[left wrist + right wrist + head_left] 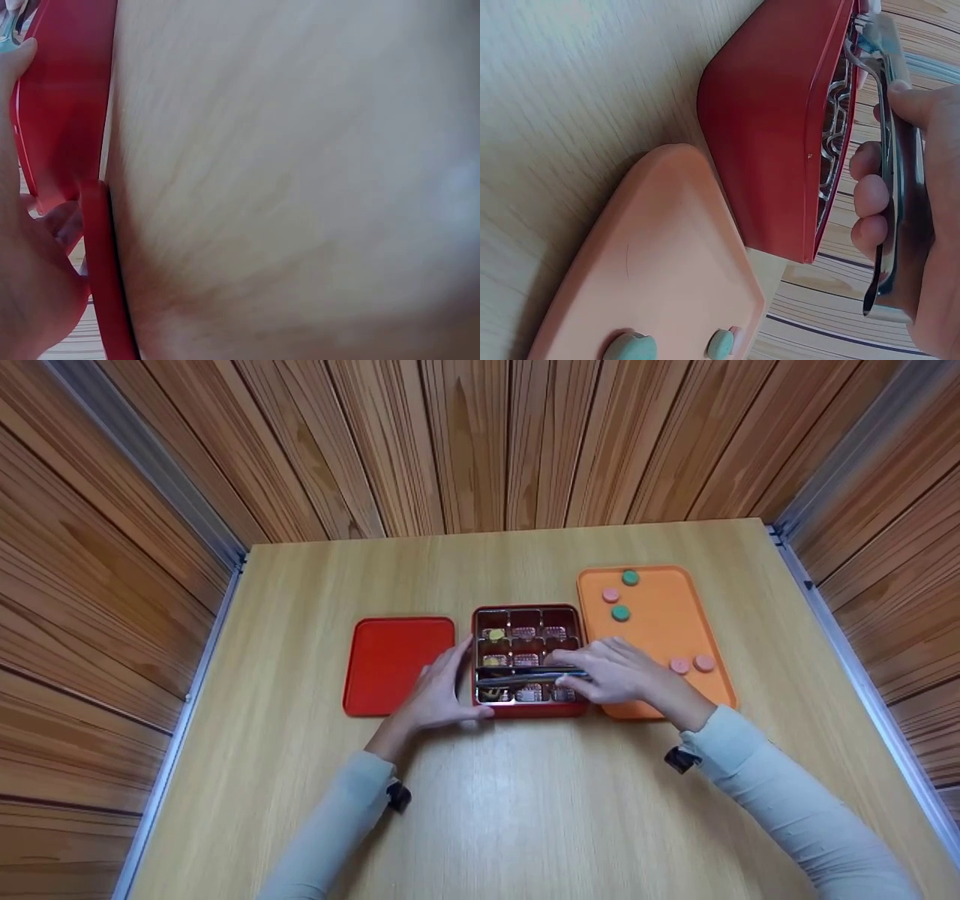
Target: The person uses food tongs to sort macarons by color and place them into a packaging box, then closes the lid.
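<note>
A red box (529, 710) holds a clear plastic insert with several compartments. Round yellow pieces lie in its left column, one a yellow piece (496, 634) in the back-left compartment. My right hand (611, 669) grips metal tongs (900, 172) from above. The tongs reach leftward across the front of the box, tips over the front-left compartment; I cannot tell whether they hold a piece. My left hand (439, 694) lies against the box's left side with fairly straight fingers, its thumb at the front-left corner.
A red lid (397, 666) lies left of the box, partly behind my left hand. On the right, close beside the box, an orange tray (652, 626) carries green pieces (630, 577) and pink pieces (703, 663). Wooden panels stand behind and at both sides of the table.
</note>
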Motion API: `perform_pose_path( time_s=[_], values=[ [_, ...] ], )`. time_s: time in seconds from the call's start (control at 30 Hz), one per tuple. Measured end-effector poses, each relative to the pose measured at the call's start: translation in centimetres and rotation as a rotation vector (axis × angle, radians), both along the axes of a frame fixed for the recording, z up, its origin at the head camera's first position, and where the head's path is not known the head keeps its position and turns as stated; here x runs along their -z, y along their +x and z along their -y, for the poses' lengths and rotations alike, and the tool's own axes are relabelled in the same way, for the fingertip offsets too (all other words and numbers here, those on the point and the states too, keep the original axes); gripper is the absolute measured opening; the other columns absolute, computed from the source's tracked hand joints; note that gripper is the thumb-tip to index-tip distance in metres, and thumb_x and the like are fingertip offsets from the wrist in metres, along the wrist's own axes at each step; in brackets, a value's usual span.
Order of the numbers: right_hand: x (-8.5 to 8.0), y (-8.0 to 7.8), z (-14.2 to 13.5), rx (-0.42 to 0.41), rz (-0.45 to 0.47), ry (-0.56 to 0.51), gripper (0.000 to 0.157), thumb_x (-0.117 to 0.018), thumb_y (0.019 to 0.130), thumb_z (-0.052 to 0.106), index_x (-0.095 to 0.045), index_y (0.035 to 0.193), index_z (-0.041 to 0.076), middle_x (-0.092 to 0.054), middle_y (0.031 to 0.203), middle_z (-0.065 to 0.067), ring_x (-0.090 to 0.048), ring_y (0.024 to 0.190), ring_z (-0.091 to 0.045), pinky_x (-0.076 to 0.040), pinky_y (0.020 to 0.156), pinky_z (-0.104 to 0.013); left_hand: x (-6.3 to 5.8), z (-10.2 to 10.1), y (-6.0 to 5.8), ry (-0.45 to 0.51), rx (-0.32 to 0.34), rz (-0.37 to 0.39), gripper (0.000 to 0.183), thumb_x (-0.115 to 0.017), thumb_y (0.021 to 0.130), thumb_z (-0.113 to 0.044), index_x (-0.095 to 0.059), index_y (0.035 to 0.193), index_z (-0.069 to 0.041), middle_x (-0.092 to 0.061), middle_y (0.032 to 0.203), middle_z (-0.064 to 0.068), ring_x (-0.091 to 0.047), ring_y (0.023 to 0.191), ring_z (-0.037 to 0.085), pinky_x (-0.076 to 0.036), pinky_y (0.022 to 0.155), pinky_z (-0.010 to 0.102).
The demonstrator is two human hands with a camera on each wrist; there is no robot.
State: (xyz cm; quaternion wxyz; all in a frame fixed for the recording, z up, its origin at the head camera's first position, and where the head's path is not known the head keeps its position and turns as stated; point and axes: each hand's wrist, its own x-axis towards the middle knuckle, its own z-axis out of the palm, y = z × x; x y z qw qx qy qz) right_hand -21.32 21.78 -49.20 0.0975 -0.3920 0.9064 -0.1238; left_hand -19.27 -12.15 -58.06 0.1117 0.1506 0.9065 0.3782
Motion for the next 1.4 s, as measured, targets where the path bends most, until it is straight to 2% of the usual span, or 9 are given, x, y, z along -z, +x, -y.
perform_pose_path(
  time_s=[0.17,0.33,0.6,0.77,1.03,1.17,1.27,1.4],
  values=[
    [0.1,-0.1,-0.1,-0.010,0.002,-0.023,0.045,-0.067,0.113,0.036,-0.069,0.151,0.013,-0.031,0.063,0.011,-0.023,0.051,-0.007,-0.018,0.052,-0.022,0.1,0.0,-0.1,0.002,0.004,-0.005,0.137,-0.092,0.077,-0.070,-0.016,0.183,-0.028,-0.040,0.182,0.014,-0.037,0.169,0.037,-0.025,0.139,0.075],
    [0.2,-0.1,-0.2,-0.019,0.024,-0.040,0.047,-0.067,0.113,0.037,-0.067,0.155,0.017,-0.031,0.063,0.013,-0.025,0.050,-0.005,-0.020,0.052,-0.022,0.0,0.0,-0.2,0.009,0.002,0.009,0.138,-0.092,0.077,-0.070,-0.015,0.183,-0.028,-0.038,0.183,0.014,-0.035,0.171,0.037,-0.022,0.140,0.075],
    [-0.1,-0.3,-0.8,0.014,0.040,-0.078,0.052,-0.067,0.114,0.038,-0.061,0.161,0.018,-0.035,0.064,0.011,-0.025,0.048,-0.005,-0.021,0.050,-0.021,0.0,0.1,-0.2,0.009,0.002,0.005,0.137,-0.094,0.078,-0.068,-0.015,0.183,-0.028,-0.037,0.184,0.014,-0.033,0.172,0.038,-0.021,0.140,0.076],
    [-0.5,-0.6,-1.5,0.059,0.061,-0.109,0.051,-0.067,0.114,0.034,-0.058,0.160,0.015,-0.043,0.069,0.008,-0.029,0.050,-0.006,-0.023,0.050,-0.021,0.0,0.1,-0.1,0.009,0.006,0.010,0.137,-0.093,0.078,-0.068,-0.015,0.183,-0.028,-0.036,0.184,0.014,-0.032,0.172,0.038,-0.020,0.140,0.076],
    [-1.5,-1.0,-3.3,0.187,0.142,-0.102,0.058,-0.068,0.113,0.031,-0.051,0.168,0.022,-0.045,0.065,0.006,-0.039,0.044,-0.010,-0.031,0.046,-0.022,0.1,0.1,-0.1,0.014,0.000,0.011,0.136,-0.091,0.079,-0.070,-0.014,0.183,-0.029,-0.034,0.185,0.015,-0.032,0.172,0.040,-0.020,0.139,0.078],
    [-1.7,-1.1,-4.3,0.212,0.147,-0.114,0.057,-0.067,0.112,0.024,-0.052,0.167,0.021,-0.065,0.083,-0.004,-0.047,0.051,-0.010,-0.037,0.048,-0.024,0.1,0.0,-0.1,0.021,0.003,0.020,0.134,-0.089,0.079,-0.070,-0.014,0.183,-0.029,-0.033,0.186,0.013,-0.032,0.171,0.038,-0.021,0.139,0.076],
    [-1.9,-1.1,-5.2,0.216,0.126,-0.125,0.055,-0.067,0.112,0.021,-0.053,0.165,0.018,-0.072,0.099,-0.010,-0.050,0.058,-0.011,-0.040,0.052,-0.025,0.0,0.0,0.0,0.021,-0.003,0.029,0.136,-0.090,0.078,-0.071,-0.013,0.183,-0.030,-0.033,0.186,0.012,-0.032,0.172,0.038,-0.018,0.140,0.076],
    [-2.2,-1.1,-6.2,0.220,0.073,-0.131,0.051,-0.066,0.114,0.023,-0.055,0.163,0.015,-0.070,0.093,-0.009,-0.048,0.059,-0.011,-0.037,0.054,-0.025,-0.1,-0.1,0.1,0.014,-0.008,0.036,0.137,-0.091,0.078,-0.072,-0.013,0.183,-0.030,-0.034,0.185,0.012,-0.032,0.172,0.038,-0.017,0.141,0.075]
  ],
)
